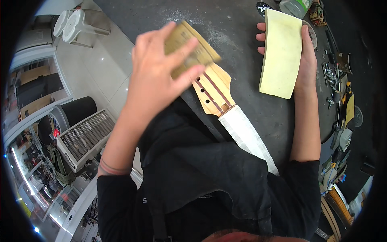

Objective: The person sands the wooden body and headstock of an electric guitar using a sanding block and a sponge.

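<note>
My left hand [155,70] presses a brownish, printed sheet that looks like sandpaper [182,36] over the far end of a guitar headstock [217,86]. Motion smears the fingers and the sheet a little. The headstock is pale wood with dark stripes and a row of peg holes, some covered by the sheet. Below it, the guitar neck [246,131] is wrapped in whitish tape and runs back under my apron. Off to the right, my right hand [308,66] holds up a pale yellow, slightly curved foam-like slab [281,54], thumb on one edge and fingertips showing past the other.
Pale dust [217,37] lies on the dark worktable [242,48]. A clear container [294,7] stands at the far right, with small metal parts [330,76] and tools along the right side. White stools [80,26] and a slatted metal unit [86,137] are at left.
</note>
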Demonstrator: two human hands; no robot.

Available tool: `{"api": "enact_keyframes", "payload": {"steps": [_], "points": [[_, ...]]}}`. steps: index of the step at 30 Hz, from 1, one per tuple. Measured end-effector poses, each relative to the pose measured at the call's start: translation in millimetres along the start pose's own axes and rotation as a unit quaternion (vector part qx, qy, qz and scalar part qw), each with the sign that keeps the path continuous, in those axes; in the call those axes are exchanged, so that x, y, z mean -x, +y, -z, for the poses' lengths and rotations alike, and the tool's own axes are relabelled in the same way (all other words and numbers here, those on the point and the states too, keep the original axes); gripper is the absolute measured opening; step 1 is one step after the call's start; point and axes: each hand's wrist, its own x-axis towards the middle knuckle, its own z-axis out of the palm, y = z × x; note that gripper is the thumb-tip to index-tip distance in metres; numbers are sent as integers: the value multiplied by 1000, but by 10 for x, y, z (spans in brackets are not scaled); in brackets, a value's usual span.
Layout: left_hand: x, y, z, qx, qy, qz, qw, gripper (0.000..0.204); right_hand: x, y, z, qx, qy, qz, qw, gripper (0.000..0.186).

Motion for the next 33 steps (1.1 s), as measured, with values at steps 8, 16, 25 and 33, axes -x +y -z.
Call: {"api": "enact_keyframes", "payload": {"steps": [8,16,25,33], "points": [[105,26,60,22,-19,5,1000,62,13,11,-35,18,14,2,1000,87],[328,308,134,55,-47,23,997,74,38,0,-19,16,25,-2,1000,88],[238,277,113,22,-26,32,999,65,19,-3,8,8,3,2,1000,89],[-131,-607,357,157,127,125,971,60,64,-82,-54,-18,11,11,1000,83]]}}
